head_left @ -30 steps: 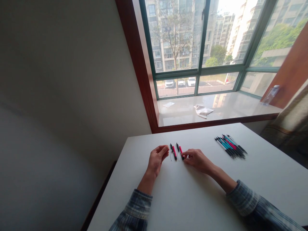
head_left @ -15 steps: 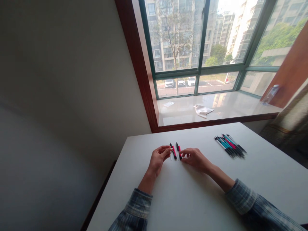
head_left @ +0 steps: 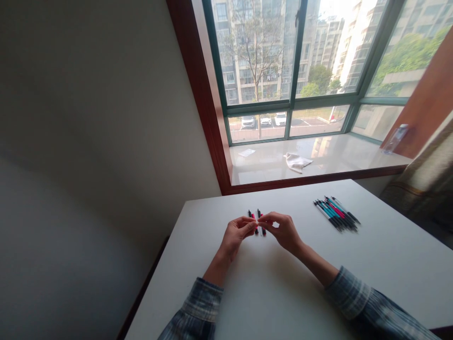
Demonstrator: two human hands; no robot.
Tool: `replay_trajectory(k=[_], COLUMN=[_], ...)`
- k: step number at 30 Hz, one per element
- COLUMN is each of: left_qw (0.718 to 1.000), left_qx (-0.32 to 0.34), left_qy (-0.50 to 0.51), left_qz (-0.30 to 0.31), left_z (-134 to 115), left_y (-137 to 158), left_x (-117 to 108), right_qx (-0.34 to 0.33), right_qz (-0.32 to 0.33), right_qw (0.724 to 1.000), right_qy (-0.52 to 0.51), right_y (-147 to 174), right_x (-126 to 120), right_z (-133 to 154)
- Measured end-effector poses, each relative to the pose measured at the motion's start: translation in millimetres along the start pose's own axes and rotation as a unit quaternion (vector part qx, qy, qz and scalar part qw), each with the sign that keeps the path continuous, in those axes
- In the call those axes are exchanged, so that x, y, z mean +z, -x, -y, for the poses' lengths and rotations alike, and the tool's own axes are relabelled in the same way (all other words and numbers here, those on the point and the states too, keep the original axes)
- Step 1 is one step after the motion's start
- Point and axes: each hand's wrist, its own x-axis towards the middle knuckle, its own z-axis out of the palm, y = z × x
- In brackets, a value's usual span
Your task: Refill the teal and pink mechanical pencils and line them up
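My left hand [head_left: 234, 237] is closed in a pinch, thumb against forefinger, over small pen parts on the table. Its fingertips meet those of my right hand [head_left: 285, 232], which is also pinched. Whatever lies between the fingertips is too small to make out. Just beyond the left fingers the end of a black pen part [head_left: 249, 213] shows. Another black pen part [head_left: 259, 212] lies beside it, behind the right fingertips. Under the hands, a pink and black pen barrel [head_left: 264, 232] and a thin pale refill-like stick [head_left: 260, 231] are partly covered.
A pile of pens [head_left: 336, 215] in teal, pink, white and black lies to the right on the white table [head_left: 269, 293]. Beyond the table, a white cloth [head_left: 297, 162], a paper piece [head_left: 247, 153] and a clear bottle [head_left: 395, 139] are on the windowsill.
My right hand has left the pink barrel on the right and moved left and slightly up to my left fingertips. My left hand has shifted slightly right, still pinched.
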Motion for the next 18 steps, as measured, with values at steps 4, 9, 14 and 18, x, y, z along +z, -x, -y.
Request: replay_trajectory(k=[4,9,14,18], left_qw=[1.0,0.999,1.0,0.991], left_qx=[-0.001,-0.002,0.011,0.042], left_qy=[0.008,0.032,0.009,-0.024], left_qz=[0.004,0.011,-0.023,-0.121], left_z=[-2,-5,-6,-5], left_y=[1,3,3,-3], left_x=[3,5,1,-7], right_qx=[0.042,0.092,0.044,-0.073], right_qz=[-0.011,0.008,-0.03,-0.011], right_qw=[0.998,0.983,0.993,0.994], right_qy=[-0.048,-0.159,-0.11,0.079], right_y=[-2,-2,-12,-29], right_x=[2,9,5,-12], right_z=[-5,-4,-13,-34])
